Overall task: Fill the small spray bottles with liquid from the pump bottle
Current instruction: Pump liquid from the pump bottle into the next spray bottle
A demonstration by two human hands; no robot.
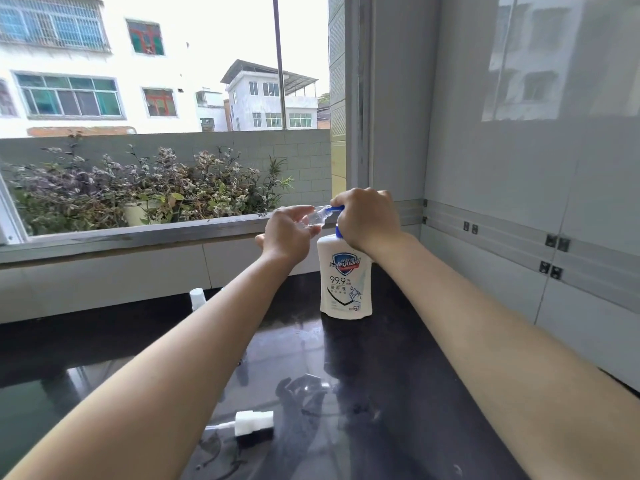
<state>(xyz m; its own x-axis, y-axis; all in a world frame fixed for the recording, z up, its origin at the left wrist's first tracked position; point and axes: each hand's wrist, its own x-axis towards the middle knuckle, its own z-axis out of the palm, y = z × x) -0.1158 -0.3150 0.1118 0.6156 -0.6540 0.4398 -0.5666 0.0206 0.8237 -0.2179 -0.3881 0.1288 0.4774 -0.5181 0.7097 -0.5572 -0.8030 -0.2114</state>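
Two hands at work, both up at the head of the pump bottle [346,282], which stands upright on the dark worktop [408,393] near the tiled corner. Step in hand, as I read it: dosing liquid into the small spray bottle [313,220]. Your left grip [287,233] holds that clear bottle tilted nearly on its side, neck toward the blue spout [335,210]; mouth and spout tip look to be touching, though the exact seat is too small to tell. Fingers are part-curled round the body, not clenched. Your right grip [367,220] is closed over the pump head, knuckles up, fingers wrapped down the far side. To do this well: keep the neck right under the spout tip, raise the base less so the mouth faces up more, and press in short, slow strokes, since thick soap will likely back up in a narrow neck and run over. Steady the pump bottle with the pressing hand so it does not rock. Fill level cannot be read from here. Lying loose on the worktop nearer you: a white spray cap [254,423] with its dip tube. A second white cap [197,296] stands by the wall, partly hidden behind your left forearm.
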